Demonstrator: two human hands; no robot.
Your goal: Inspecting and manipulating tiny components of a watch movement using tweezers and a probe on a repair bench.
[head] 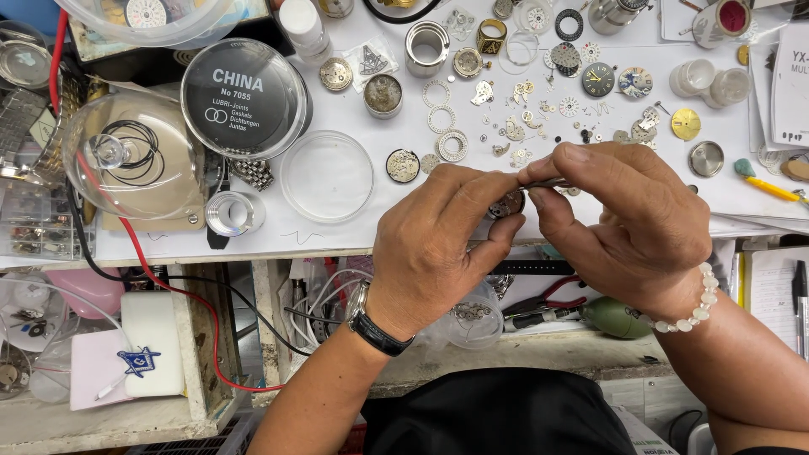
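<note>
At the left of the surface (337, 236) sit a clear dome (135, 156) with black rings under it and a round black-lidded tin (246, 97); I leave both alone. Just right of them lies an empty clear dish (327, 175), then a bare movement (403, 165) and a scatter of tiny gears and plates (514, 126) running toward two small dials (615, 80).

Over the front edge, my left hand (438, 244) holds the watch movement (507, 204) pinched between thumb and fingertips; only a sliver of it shows between my hands. The left fingers (489, 190) are closed narrow around its rim. I wear a black-strapped watch (375, 324) on that wrist.

My right hand (632, 223), with a pale bead bracelet (687, 307) at the wrist, grips a slim metal tool (548, 182) between thumb and forefinger, its tip lying just above the movement. Those fingers are shut tight on the tool.

The movement looks light, stiff and very fragile, I judge, and slick at its metal edge. It wants holding by the rim only, never across the exposed works, and with gentle pressure, since a slip could bend a part or drop it among the loose pieces.

Farther right stand small clear cups (712, 82), a brass disc (685, 124) and a yellow-handled tool (771, 187).
</note>
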